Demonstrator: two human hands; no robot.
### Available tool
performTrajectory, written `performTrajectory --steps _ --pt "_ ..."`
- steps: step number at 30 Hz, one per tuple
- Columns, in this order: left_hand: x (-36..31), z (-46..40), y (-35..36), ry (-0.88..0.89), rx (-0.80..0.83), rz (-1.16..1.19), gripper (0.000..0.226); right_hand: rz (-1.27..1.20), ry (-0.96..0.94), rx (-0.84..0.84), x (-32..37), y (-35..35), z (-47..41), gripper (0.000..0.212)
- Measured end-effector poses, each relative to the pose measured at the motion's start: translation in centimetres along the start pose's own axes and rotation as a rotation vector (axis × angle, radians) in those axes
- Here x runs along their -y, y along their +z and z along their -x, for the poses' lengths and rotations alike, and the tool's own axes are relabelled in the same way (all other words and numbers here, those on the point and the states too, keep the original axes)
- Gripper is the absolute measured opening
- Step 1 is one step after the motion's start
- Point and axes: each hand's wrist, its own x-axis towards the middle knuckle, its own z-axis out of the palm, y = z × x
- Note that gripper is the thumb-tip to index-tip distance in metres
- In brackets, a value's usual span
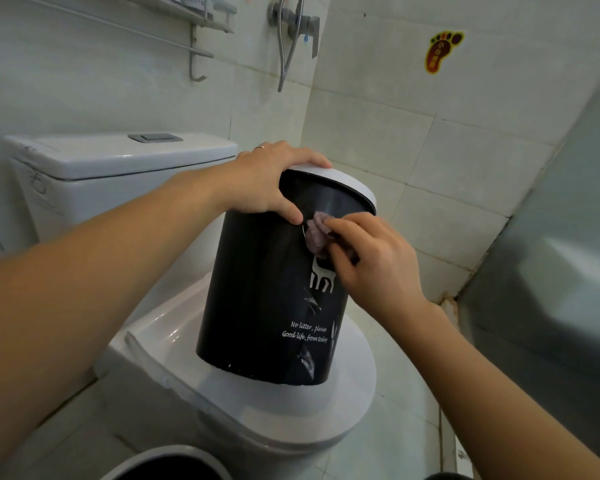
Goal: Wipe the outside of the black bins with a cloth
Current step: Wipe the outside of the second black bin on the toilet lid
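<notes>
Fingers [340, 233] of right hand [371, 261] pinch cloth [316, 235] against bin [267, 299] wall, frame centre | left hand [271, 181] curls over rim, steadying it | bin stands on toilet lid [250, 403], likely raised for reach | second bin [167, 465] bottom edge

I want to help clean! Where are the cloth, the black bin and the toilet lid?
cloth [315, 235], head view, bunched middle.
black bin [257, 306], head view, side wall.
toilet lid [222, 403], head view, bare front.
</notes>
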Motion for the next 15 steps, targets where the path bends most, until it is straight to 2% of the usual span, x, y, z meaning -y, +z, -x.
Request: performTrajectory --steps 10,15 --pt "0.7 -0.3 0.3 0.009 -0.012 0.005 0.086 -0.123 -0.173 0.117 1.4 0.1 4.4 0.02" --pt "1.1 -0.4 0.2 0.004 -0.007 0.019 0.086 -0.056 0.011 0.018 1.0 0.4 2.1 0.022"
